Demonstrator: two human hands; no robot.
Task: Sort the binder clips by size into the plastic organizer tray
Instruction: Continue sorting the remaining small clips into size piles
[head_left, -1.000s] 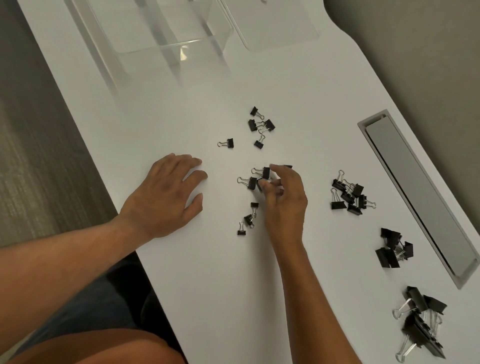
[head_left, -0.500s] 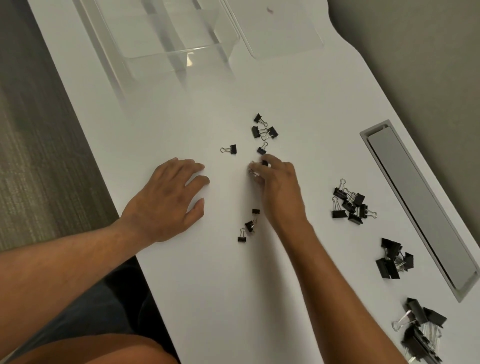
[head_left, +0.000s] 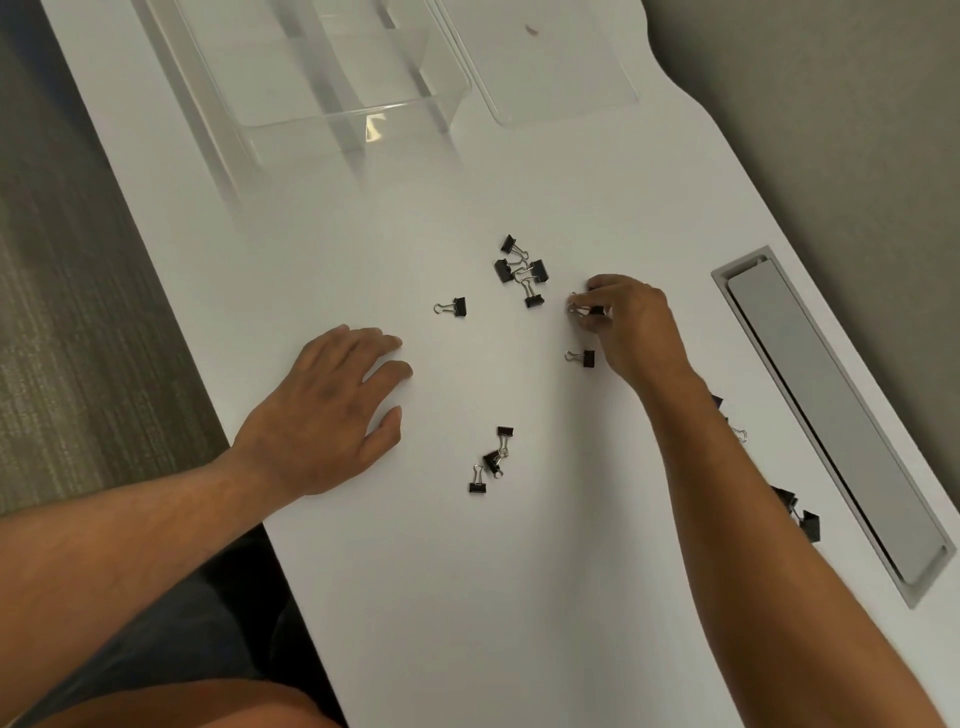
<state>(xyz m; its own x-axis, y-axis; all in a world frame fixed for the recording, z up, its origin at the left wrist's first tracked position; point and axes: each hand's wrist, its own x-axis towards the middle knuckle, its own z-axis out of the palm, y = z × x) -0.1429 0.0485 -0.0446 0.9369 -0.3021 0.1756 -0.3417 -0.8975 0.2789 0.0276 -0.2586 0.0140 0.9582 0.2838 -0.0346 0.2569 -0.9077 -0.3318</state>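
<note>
Right hand (head_left: 631, 325) had shifted rightward, pinching small binder clips (head_left: 584, 306), leaving one clip (head_left: 582, 357) behind. Left hand (head_left: 332, 410) stayed flat, fingers relaxed, on the table (head_left: 467, 571).

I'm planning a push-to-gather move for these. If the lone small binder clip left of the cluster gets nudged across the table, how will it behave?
The lone binder clip will probably slide rather than roll: it lies flat on the smooth white table. Being tiny, it is likely light and could skid or spin. Its wire handles may snag the cluster nearby.
</note>
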